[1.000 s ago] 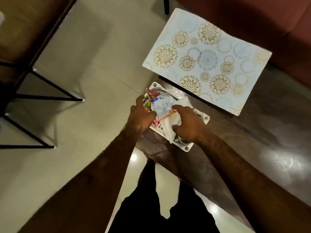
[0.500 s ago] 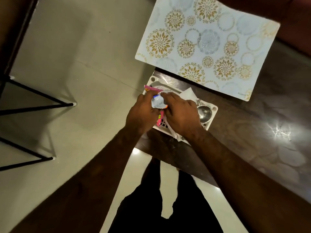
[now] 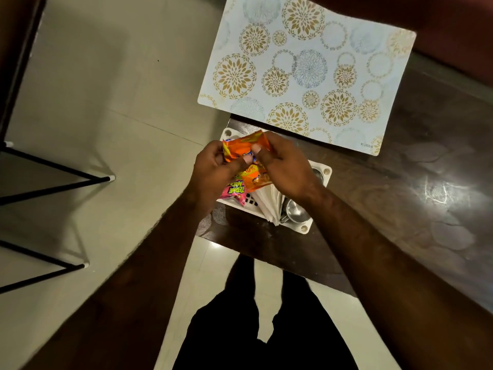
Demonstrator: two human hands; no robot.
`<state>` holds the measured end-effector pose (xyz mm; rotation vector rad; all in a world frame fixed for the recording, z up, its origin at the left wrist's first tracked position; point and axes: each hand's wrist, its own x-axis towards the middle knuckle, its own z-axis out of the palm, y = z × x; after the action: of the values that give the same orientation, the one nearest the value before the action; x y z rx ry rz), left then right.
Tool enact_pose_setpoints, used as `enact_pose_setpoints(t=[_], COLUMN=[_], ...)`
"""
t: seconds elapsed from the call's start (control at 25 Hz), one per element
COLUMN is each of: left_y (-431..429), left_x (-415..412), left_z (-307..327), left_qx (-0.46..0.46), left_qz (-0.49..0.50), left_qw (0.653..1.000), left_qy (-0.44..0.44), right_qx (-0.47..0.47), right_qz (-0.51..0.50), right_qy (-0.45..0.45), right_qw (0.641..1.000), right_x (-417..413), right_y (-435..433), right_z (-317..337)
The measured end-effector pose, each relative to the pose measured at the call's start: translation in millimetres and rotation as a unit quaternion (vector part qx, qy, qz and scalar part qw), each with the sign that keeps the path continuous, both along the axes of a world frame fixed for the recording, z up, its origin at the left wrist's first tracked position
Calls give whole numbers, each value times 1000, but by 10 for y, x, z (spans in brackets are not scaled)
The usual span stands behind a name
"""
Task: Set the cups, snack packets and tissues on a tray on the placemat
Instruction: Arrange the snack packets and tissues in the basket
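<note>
Two hands (image 3: 253, 166) — crinkled orange packet (image 3: 246, 148).

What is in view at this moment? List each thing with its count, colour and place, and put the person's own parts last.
placemat: one, pale with gold and grey floral circles, on the far part of the table, overhanging its left edge
tray: one, white plastic, on the table just short of the placemat
orange snack packet: one, held over the tray by both hands
pink snack packet: one, in the tray's left part
tissues: one white stack, in the tray's middle
steel cups: at least two, in the tray's right part
table: one, dark brown and glossy
black metal frame: one, on the floor at left
left hand: one, on the packet's left side
right hand: one, on the packet's right side
</note>
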<state>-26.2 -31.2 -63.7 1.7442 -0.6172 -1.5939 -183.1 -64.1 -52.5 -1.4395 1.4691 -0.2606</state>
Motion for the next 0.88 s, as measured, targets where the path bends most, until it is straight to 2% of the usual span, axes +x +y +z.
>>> enact_pose_setpoints(t=[0.12, 0.28, 0.44, 0.56, 0.72, 0.8, 0.88], left_y=[34, 45, 39, 34, 117, 191, 231], left_x=[-32, -60, -17, 37, 150, 211, 216], left_z=[-45, -88, -122, -133, -155, -191, -213], left_qx=[22, 46, 70, 54, 65, 83, 94], left_qz=[-14, -22, -10, -11, 86, 74, 50], left_qw=[1000, 999, 997, 998, 994, 994, 994], left_qy=[13, 14, 43, 14, 22, -3, 13], right_qx=[-4, 35, 66, 76, 78, 74, 65], right_qz=[-36, -91, -67, -49, -134, -107, -17], right_qy=[-17, -34, -19, 0, 25, 41, 51], right_qw=[999, 995, 995, 996, 988, 991, 996], right_x=[-67, -80, -105, -109, -174, -235, -222], right_y=[6, 23, -45, -61, -150, -187, -191], right_z=[-50, -129, -184, -208, -255, -282, -296])
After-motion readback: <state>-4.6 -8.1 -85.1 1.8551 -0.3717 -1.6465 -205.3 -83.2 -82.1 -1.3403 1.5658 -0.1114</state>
